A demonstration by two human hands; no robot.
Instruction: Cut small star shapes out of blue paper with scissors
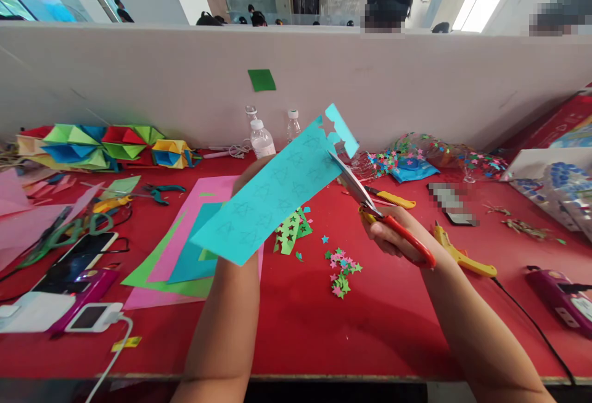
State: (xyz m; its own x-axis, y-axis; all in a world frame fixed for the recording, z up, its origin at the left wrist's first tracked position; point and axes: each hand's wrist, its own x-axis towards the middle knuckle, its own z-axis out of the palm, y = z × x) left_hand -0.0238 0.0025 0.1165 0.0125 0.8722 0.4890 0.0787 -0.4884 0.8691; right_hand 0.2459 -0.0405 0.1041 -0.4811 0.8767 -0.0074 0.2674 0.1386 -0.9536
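Holding blue paper (272,190) from behind in the mostly hidden left hand (252,172) | gripping scissors (370,209) in the right hand (393,230), at the paper's far right end | best to turn paper, not scissors, along drawn stars (298,159), above cut stars (342,267) on red table (379,329)

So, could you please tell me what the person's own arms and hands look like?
The left forearm and right forearm are bare, with no sleeve or watch in view. The right hand shows no glove; the left hand is mostly hidden.
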